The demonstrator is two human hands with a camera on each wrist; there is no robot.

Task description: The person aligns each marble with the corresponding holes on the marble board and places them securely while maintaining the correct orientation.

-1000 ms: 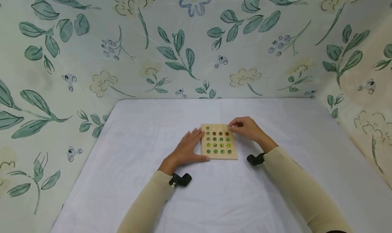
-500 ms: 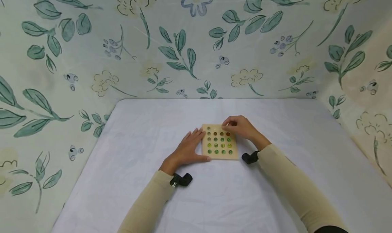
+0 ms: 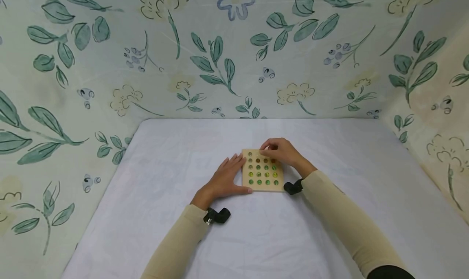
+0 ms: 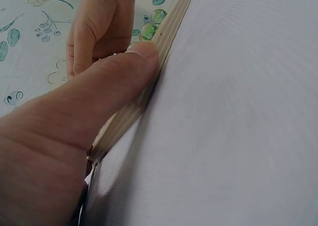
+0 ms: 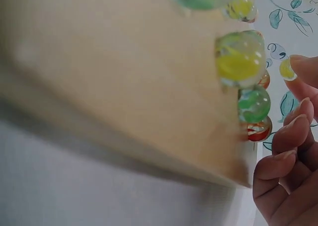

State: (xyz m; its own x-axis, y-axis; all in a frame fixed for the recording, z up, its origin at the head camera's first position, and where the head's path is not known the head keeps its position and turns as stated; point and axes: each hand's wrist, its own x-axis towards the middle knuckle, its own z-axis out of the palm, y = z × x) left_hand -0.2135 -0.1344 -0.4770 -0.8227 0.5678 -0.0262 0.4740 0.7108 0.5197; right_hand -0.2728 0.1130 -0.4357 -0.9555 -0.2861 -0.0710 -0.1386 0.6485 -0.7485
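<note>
Floral-patterned walls enclose a white-covered table (image 3: pixel 146 214), at whose centre a square wooden board (image 3: pixel 262 187) is laid flat, its holes filled with marbles (image 3: pixel 259 174). The left hand (image 3: pixel 227 177) is rested with relaxed fingers against the board's left edge — the thumb is pressed to the near edge. The right hand (image 3: pixel 280 152) is nearer the far row, fingers curled over the far right corner — a yellow marble (image 5: pixel 286 69) is pinched at the fingertips (image 5: pixel 300 86).

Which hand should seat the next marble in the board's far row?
Right. The right hand is over that row, pinching a marble. The left hand rests against the board.
</note>
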